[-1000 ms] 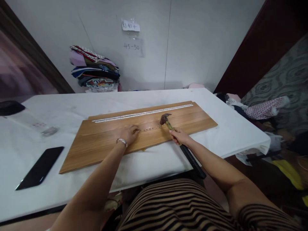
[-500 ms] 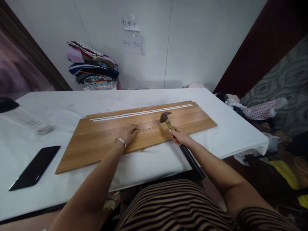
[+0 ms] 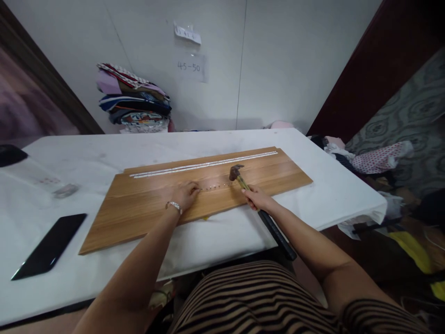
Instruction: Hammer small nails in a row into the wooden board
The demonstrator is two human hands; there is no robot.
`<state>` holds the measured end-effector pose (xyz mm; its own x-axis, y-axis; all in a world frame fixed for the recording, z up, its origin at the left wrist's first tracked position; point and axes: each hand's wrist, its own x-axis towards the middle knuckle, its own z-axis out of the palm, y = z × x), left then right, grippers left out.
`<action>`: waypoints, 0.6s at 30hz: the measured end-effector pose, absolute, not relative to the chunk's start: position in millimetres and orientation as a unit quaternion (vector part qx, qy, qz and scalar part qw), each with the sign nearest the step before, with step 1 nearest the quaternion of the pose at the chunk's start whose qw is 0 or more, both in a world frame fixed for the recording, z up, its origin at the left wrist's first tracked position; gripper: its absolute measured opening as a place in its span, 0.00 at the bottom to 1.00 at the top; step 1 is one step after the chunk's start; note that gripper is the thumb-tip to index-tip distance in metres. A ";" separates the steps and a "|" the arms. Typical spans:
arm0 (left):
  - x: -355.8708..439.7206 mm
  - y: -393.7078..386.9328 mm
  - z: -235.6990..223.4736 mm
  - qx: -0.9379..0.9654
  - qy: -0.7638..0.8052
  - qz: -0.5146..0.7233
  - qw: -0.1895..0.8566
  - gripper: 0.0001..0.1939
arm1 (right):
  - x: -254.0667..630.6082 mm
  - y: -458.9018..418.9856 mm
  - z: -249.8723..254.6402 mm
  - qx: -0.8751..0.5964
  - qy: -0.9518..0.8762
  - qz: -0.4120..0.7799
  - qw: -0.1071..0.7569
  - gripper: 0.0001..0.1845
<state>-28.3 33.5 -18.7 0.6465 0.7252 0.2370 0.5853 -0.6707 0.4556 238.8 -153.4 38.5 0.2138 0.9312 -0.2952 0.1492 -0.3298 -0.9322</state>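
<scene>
My right hand is wrapped round the handle of a claw hammer, just below its metal head. The hammer's black grip slants down toward my body, and its head hovers over or near a wooden board. A row of small nails runs along the middle of that board. At the left end of the row, my left hand rests on the wood, thumb and fingers pinched together. Whatever is between those fingertips is too small to make out. A bracelet circles the left wrist.
Two white strips lie along the board's far side. On the white-covered table are a black phone-like slab and a small clear packet at left. Folded cloth is stacked by the wall, beneath paper notes.
Both hands keep nearly the same place on and above the board. The hammer head has shifted very slightly. The camera view has tilted a little.
</scene>
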 end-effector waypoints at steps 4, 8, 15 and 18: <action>-28.2 33.3 -18.3 0.891 0.366 0.206 0.171 0.09 | 236.6 -155.9 40.1 -0.671 -0.410 0.483 0.385 0.19; -28.2 33.3 -17.9 0.891 0.362 0.214 0.175 0.09 | 236.5 -156.2 43.5 -0.664 -0.413 0.477 0.402 0.19; -28.2 33.3 -16.7 0.892 0.357 0.214 0.180 0.09 | 235.7 -155.3 41.9 -0.676 -0.409 0.480 0.382 0.18; -27.9 33.6 -17.3 0.890 0.360 0.213 0.180 0.09 | 236.6 -156.0 43.8 -0.671 -0.411 0.476 0.392 0.18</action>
<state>-27.9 33.6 -17.3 0.6507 0.7172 0.2493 0.5640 -0.6763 0.4738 236.6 -156.0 43.8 0.2078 0.9257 -0.3161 0.1783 -0.3536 -0.9182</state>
